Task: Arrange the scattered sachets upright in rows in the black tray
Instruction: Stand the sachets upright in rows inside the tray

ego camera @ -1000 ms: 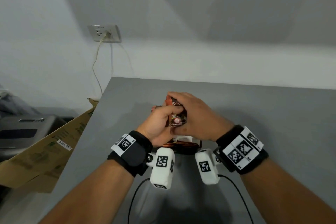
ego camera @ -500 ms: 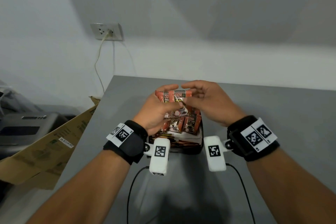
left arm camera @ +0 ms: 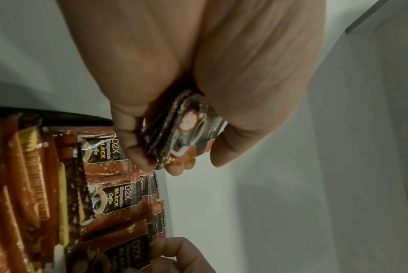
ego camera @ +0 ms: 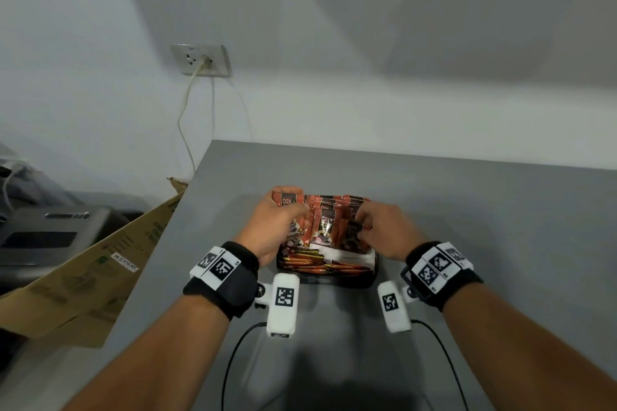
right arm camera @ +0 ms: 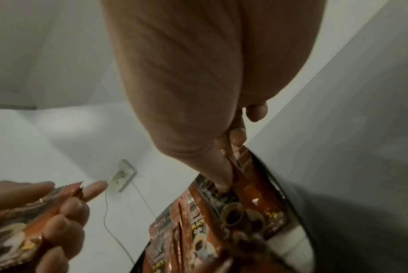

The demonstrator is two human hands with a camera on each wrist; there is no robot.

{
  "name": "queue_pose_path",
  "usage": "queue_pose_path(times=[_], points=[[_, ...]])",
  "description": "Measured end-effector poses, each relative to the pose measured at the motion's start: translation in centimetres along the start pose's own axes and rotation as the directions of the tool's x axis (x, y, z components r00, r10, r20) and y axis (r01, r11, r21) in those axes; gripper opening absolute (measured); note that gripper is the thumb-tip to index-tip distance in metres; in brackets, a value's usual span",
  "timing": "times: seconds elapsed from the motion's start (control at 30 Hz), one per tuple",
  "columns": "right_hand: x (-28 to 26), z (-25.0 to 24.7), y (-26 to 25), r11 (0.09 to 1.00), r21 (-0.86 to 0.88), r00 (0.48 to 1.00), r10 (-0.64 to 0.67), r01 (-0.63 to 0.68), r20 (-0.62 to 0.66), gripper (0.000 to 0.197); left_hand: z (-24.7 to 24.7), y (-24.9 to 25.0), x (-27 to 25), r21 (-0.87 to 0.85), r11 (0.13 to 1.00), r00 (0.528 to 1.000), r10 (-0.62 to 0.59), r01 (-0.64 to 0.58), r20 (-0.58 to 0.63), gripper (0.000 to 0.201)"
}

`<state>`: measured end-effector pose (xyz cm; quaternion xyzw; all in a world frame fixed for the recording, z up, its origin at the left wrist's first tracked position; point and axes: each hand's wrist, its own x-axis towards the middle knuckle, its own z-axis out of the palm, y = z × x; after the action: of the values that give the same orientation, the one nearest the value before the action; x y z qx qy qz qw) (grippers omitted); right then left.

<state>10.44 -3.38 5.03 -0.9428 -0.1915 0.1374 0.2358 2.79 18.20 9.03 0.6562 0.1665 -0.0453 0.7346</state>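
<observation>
A black tray (ego camera: 374,272) sits on the grey table close to me. Red-brown coffee sachets (ego camera: 329,227) stand upright in rows in its far part, and orange stick sachets (ego camera: 310,264) lie in its near part. My left hand (ego camera: 293,213) grips a small stack of sachets (left arm camera: 186,133) above the tray's left side. My right hand (ego camera: 362,227) pinches the top of a standing sachet (right arm camera: 245,177) at the tray's right end, next to the rim (right arm camera: 289,206). In the left wrist view the rows of sachets (left arm camera: 114,194) show their "D2X Black Coffee" labels.
The table's left edge runs close to the tray. Beyond it a cardboard box (ego camera: 100,270) leans and a grey machine (ego camera: 43,237) stands. A wall socket (ego camera: 202,60) with a hanging cable is behind. Two black camera cables (ego camera: 233,360) trail over the near table.
Both hands came down toward the tray. My right hand left the stack in my left hand and took hold of a standing sachet at the right. My left hand shifted left with the stack.
</observation>
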Motion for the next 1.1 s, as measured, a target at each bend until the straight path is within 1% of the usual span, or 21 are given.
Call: queue_pose_path(times=[0.07, 0.1, 0.2, 0.3, 0.4, 0.57, 0.7, 0.77, 0.8, 0.87, 0.97, 1.03, 1.07, 1.1], points=[[0.3, 0.4, 0.3, 0.999, -0.044, 1.0, -0.009, 0.009, -0.001, 0.021, 0.0, 0.1, -0.3, 0.045, 0.999, 0.999, 0.015, -0.016, 0.031, 0.012], [0.4, 0.6, 0.3, 0.998, -0.067, 1.0, -0.017, 0.017, -0.004, 0.023, -0.1, 0.1, -0.5, 0.065, 0.998, 0.999, 0.023, -0.025, 0.036, 0.011], [0.6, 0.8, 0.5, 0.986, -0.157, 0.998, -0.054, 0.048, -0.035, 0.027, -0.1, 0.2, -0.7, 0.11, 0.993, 0.998, 0.032, -0.037, 0.052, 0.012], [0.6, 1.0, 0.6, 0.98, -0.189, 0.993, -0.086, 0.07, -0.08, 0.03, 0.0, 0.1, -0.8, 0.13, 0.991, 0.998, 0.033, -0.04, 0.059, 0.013], [0.6, 1.2, 0.7, 0.968, -0.224, 0.987, -0.137, 0.114, -0.089, 0.032, 0.1, 0.0, -0.8, 0.146, 0.989, 0.998, 0.022, -0.031, 0.062, 0.008], [0.7, 1.8, 0.6, 0.949, -0.286, 0.976, -0.177, 0.134, -0.128, 0.03, 0.2, -0.2, -0.8, 0.175, 0.985, 0.997, -0.002, -0.011, 0.077, 0.023], [0.7, 2.1, 0.7, 0.953, -0.271, 0.972, -0.178, 0.132, -0.154, 0.031, 0.0, -0.5, -0.8, 0.126, 0.991, 0.997, -0.052, 0.045, 0.054, 0.009], [0.6, 2.1, 0.8, 0.956, -0.264, 0.974, -0.172, 0.129, -0.148, 0.031, 0.0, -0.7, -0.6, 0.065, 0.994, 0.995, -0.093, 0.091, 0.021, 0.03], [0.6, 2.1, 0.8, 0.957, -0.258, 0.975, -0.171, 0.131, -0.141, 0.032, 0.0, -0.8, -0.5, 0.009, 0.994, 0.994, -0.108, 0.108, 0.016, 0.037], [0.5, 2.0, 1.0, 0.966, -0.229, 0.979, -0.156, 0.123, -0.133, 0.033, 0.1, -0.6, -0.5, -0.049, 0.993, 0.994, -0.109, 0.111, 0.028, 0.04], [0.4, 1.4, 0.9, 0.986, -0.135, 0.976, -0.121, 0.097, -0.182, 0.032, 0.1, -0.6, -0.5, 0.024, 0.996, 0.996, -0.086, 0.085, 0.032, 0.042], [0.1, 0.4, 0.1, 0.995, 0.029, 0.967, -0.089, 0.099, -0.238, 0.028, 0.1, -0.8, -0.3, 0.044, 0.997, 0.997, -0.059, 0.056, 0.055, 0.051], [-0.1, -0.3, -0.8, 0.985, 0.139, 0.969, -0.071, 0.107, -0.237, 0.025, 0.2, -0.8, -0.2, 0.055, 0.998, 0.997, -0.034, 0.03, 0.072, 0.054], [-0.4, -1.0, -1.8, 0.961, 0.251, 0.977, -0.068, 0.119, -0.204, 0.024, 0.4, -0.8, 0.0, 0.073, 0.997, 0.996, -0.008, 0.002, 0.084, 0.056]])
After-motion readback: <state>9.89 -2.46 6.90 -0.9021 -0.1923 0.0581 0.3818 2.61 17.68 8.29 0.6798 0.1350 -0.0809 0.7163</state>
